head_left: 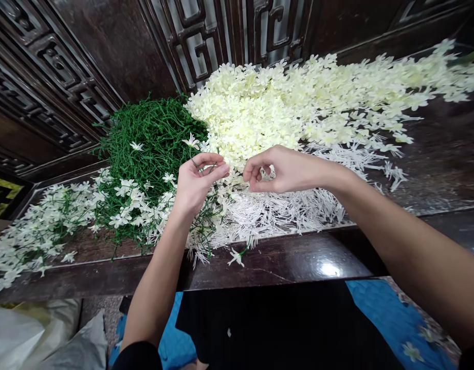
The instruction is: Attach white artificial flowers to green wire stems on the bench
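While poised over the dark wooden table (298,262), left hand (196,180) pinched on a thin green stem (196,165) tipped by a white blossom (191,141); right hand (277,169) just beside, fingertips closed on a small white stamen piece (266,173). Behind: cream petal heap (298,103), green stem pile (152,133).

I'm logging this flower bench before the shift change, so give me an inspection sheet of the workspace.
Surface: dark glossy wooden table, front edge bare.
Job's things: thin green plastic stem pinched in the left hand; heap of cream fabric flower heads; mound of green plastic stems; spread of white plastic stamen pieces; finished white flowers on green stems.
Clutter: one white flower lying loose at the table edge.
Grippers: right hand curled, fingertips pinched together; contents too small to tell.
Cables: nothing seen.
Surroundings: dark carved wooden panels behind; blue patterned cloth and pale plastic bags below.
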A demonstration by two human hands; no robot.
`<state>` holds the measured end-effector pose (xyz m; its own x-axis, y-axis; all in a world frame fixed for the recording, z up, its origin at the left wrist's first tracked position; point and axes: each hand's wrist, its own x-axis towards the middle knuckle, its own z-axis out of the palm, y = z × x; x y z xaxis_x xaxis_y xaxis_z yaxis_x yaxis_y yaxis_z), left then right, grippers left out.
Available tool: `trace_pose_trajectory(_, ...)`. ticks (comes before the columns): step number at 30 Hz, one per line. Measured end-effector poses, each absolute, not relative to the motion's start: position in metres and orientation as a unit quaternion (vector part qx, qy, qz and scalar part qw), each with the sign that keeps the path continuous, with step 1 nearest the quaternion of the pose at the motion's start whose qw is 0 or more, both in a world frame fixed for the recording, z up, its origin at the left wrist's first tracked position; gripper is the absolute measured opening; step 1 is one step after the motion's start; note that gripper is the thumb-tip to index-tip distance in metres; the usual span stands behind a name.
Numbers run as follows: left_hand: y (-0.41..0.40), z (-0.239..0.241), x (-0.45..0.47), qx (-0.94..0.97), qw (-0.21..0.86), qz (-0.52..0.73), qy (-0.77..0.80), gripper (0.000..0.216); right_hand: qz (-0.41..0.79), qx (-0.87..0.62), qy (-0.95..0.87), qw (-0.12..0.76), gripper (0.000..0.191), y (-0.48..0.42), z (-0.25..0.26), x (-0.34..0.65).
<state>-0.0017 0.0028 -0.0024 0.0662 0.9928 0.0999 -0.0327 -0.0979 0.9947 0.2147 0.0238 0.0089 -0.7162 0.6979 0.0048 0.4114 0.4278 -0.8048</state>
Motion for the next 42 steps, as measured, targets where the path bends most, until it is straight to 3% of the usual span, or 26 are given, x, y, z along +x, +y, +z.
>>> trace_pose_trajectory(7, 0.003, -0.003, -0.002, 0.534, 0.498, 0.512, 0.452, 0.026, 0.438, -0.350, -0.818, 0.128, 0.016, 0.020, -0.001, 0.205)
trace_pose_trajectory(14, 0.003, -0.006, -0.004, 0.539, 0.507, 0.507, 0.444, 0.028, 0.447, -0.322, -0.803, 0.229, 0.023, 0.022, 0.012, 0.213)
trace_pose_trajectory(24, 0.001, -0.001, -0.001, 0.519, 0.543, 0.501, 0.429, 0.022, 0.487, -0.335, -0.708, 0.387, 0.017, 0.017, 0.019, 0.211)
trace_pose_trajectory(42, 0.001, 0.000, 0.001, 0.498, 0.555, 0.512, 0.427, 0.024, 0.370, -0.367, -0.735, 0.434, 0.009, 0.006, 0.012, 0.199)
